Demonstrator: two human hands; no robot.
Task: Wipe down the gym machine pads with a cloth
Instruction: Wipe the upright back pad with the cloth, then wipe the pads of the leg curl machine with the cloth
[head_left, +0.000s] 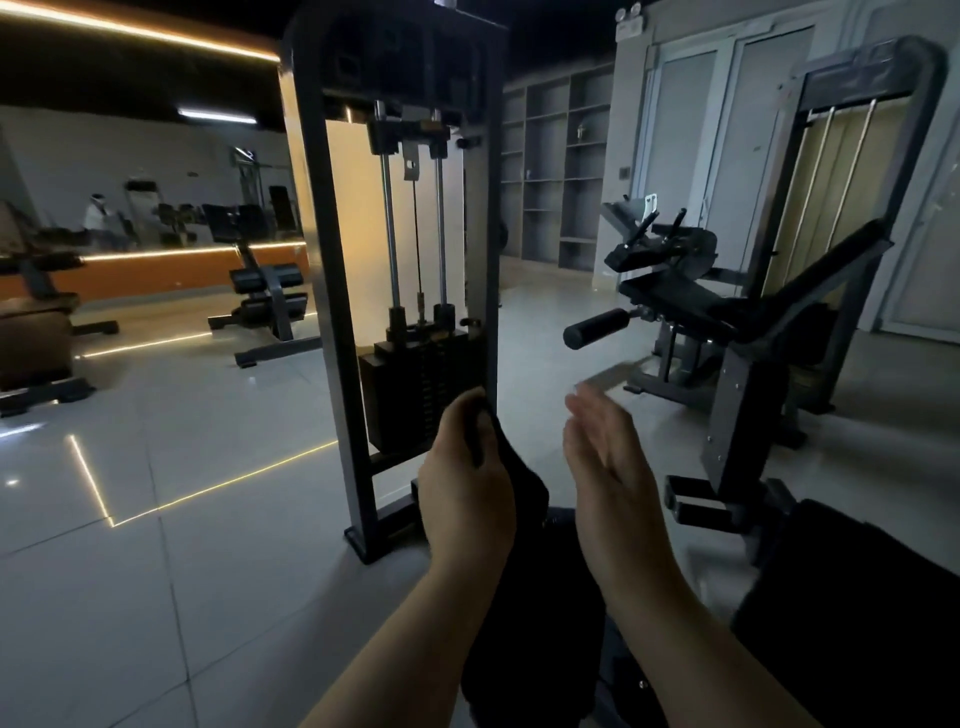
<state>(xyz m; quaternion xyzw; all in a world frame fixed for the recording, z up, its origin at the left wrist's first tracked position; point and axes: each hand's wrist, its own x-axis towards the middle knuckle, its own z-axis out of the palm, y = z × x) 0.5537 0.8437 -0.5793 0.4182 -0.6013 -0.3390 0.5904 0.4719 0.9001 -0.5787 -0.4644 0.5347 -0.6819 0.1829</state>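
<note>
The left hand (465, 493) clamps its grip on a dark cloth (511, 486) that hangs between the forearms; the right hand (608, 462) is flat, fingers apart, holding nothing. No pad is being wiped yet; next, carry the cloth to a pad, perhaps the roller pad (595, 328) beyond.

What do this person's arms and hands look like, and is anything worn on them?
Both forearms are bare, with no sleeves in view. The left hand and the right hand have no gloves, and no watch, ring or wristband shows. The right hand's fingertips are blurred.
</note>
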